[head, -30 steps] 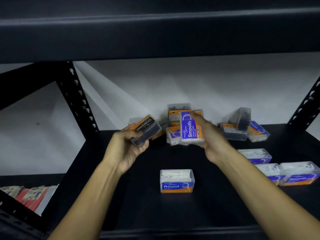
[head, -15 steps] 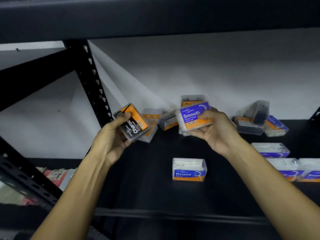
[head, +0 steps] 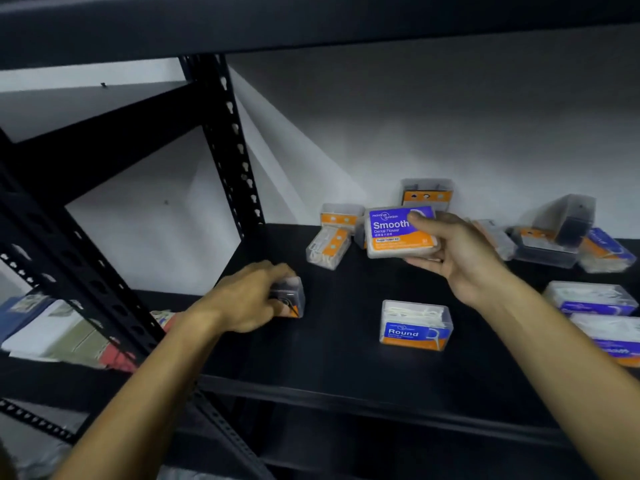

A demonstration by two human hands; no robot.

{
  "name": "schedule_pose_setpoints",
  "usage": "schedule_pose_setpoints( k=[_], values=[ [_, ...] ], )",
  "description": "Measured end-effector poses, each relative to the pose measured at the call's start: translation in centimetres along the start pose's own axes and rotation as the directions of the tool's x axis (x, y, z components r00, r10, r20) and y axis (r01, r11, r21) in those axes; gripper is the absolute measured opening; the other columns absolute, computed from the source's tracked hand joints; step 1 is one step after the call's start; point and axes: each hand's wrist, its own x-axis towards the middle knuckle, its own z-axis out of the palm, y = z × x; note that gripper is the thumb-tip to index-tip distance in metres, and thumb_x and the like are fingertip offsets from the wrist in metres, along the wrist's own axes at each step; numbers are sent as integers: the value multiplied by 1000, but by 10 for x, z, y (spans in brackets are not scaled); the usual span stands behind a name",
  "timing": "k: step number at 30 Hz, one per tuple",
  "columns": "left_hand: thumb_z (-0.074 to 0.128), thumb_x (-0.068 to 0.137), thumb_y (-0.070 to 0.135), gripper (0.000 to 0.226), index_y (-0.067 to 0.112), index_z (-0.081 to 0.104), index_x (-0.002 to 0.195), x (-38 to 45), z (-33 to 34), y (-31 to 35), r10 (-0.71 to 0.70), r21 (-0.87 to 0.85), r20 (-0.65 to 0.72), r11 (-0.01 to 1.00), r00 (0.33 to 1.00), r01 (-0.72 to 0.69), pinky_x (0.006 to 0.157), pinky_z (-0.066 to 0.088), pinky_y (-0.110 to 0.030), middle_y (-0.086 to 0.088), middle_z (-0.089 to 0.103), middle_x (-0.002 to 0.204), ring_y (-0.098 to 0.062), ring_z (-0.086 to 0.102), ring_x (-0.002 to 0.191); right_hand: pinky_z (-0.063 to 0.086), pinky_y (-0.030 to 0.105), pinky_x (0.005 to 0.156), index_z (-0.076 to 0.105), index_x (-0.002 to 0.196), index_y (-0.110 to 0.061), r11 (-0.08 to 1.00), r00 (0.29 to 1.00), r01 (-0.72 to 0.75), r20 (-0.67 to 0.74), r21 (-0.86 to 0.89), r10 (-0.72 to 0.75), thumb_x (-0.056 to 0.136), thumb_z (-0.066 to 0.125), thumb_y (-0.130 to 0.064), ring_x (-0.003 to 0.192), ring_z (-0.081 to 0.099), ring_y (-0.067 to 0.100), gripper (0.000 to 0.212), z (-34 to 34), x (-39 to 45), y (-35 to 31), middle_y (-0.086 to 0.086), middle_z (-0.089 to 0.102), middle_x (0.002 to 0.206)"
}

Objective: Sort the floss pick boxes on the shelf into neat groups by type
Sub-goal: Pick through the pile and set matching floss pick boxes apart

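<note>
A person reaches with both bare hands into a black metal shelf point(head: 346, 344) where clear plastic floss pick boxes lie scattered. The left hand point(head: 242, 299) is lowered to the shelf board near its left edge, palm down, fingers closed over a dark box point(head: 289, 299) with a black and orange label; the box sits on or just above the board, and the blur makes it hard to tell which. The right hand point(head: 460, 258) is raised above the board and grips a box labelled "Smooth" point(head: 400, 232), thumb on its upper edge and fingers beneath, the blue and orange label turned toward the camera.

A box labelled "Round" point(head: 415, 325) stands alone on the board in front, between the two forearms. Against the white wall point(head: 450, 116) behind, a loose cluster remains: two orange-banded boxes point(head: 332, 237) leaning together at the left, one upright box point(head: 427, 194) just behind the "Smooth" box, and a jumble of dark and blue-orange boxes point(head: 564, 237) at the right rear. Near the right front edge, two more blue-labelled boxes point(head: 595, 310) lie side by side, partly cut off by the frame.

A perforated black upright post point(head: 235, 143) marks the left rear corner of the shelf. Beyond and below it, at the left, flat folded items point(head: 62, 334) in pale, blue and red tones lie blurred on a lower level.
</note>
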Motion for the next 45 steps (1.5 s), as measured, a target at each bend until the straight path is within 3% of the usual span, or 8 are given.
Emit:
schedule_pose_setpoints(
  k=[16, 22, 27, 31, 33, 36, 41, 45],
  values=[
    [67, 90, 31, 51, 47, 45, 133, -4, 4, -7, -68, 136, 37, 989, 997, 62, 87, 35, -26, 15, 46, 114, -6, 43, 104, 55, 34, 80, 59, 97, -24, 998, 998, 33, -54, -50, -36, 79, 71, -14, 93, 69, 17, 24, -11, -5, 1, 5, 71, 103],
    [72, 87, 34, 64, 48, 38, 139, -4, 1, -6, -85, 160, 67, 984, 994, 74, 87, 38, -27, 17, 46, 114, -8, 47, 105, 56, 34, 80, 54, 121, -14, 999, 996, 27, -78, -36, -30, 79, 72, -12, 96, 69, 18, 47, -13, -3, 1, 7, 69, 108],
    [75, 82, 44, 85, 49, 23, 150, -6, -6, -2, -69, 140, 80, 989, 994, 57, 102, 36, -29, 15, 39, 144, -12, 37, 134, 55, 34, 81, 52, 123, -17, 998, 995, 56, -75, -30, -58, 81, 70, -9, 101, 67, 18, 46, -22, -6, 0, 6, 66, 114],
    [67, 81, 60, 80, 37, 34, 150, -3, -14, 24, 51, 226, -107, 974, 993, -25, 113, 30, -35, 4, 38, 153, -18, 31, 141, 55, 33, 82, 57, 116, -23, 995, 994, 92, -56, -27, -93, 83, 67, -6, 101, 66, 17, 38, -31, -11, -5, 4, 68, 112],
    [64, 85, 58, 65, 26, 52, 141, -1, -11, 47, 198, 268, -310, 956, 930, -114, 108, 40, -40, -2, 52, 142, -23, 43, 134, 55, 36, 83, 60, 113, -22, 993, 991, 113, -72, -37, -115, 83, 68, -6, 101, 67, 18, 35, -38, -14, -9, 5, 69, 112],
    [63, 89, 39, 35, 15, 71, 114, 1, 3, 96, 455, 318, -512, 888, 729, -331, 87, 54, -38, -5, 69, 114, -27, 61, 110, 56, 37, 82, 62, 109, -21, 985, 975, 162, -143, -55, -169, 81, 69, -5, 96, 69, 18, 33, -55, -18, -21, 5, 71, 106],
    [56, 94, 28, 24, 11, 73, 94, 10, 44, 181, 698, 390, -471, 713, 539, -582, 83, 52, -41, -7, 69, 96, -30, 64, 91, 56, 27, 69, 64, 97, -21, 953, 913, 248, -289, -171, -289, 78, 71, -2, 78, 69, 15, 27, -103, -38, -52, 1, 71, 89],
    [54, 90, 28, 24, 12, 72, 92, 15, 90, 230, 749, 391, -374, 662, 547, -639, 83, 51, -37, -7, 68, 92, -28, 62, 89, 54, 31, 72, 66, 97, -23, 929, 855, 235, -393, -285, -337, 75, 77, -9, 79, 69, 15, 28, -155, -52, -65, 2, 72, 91]
  ],
)
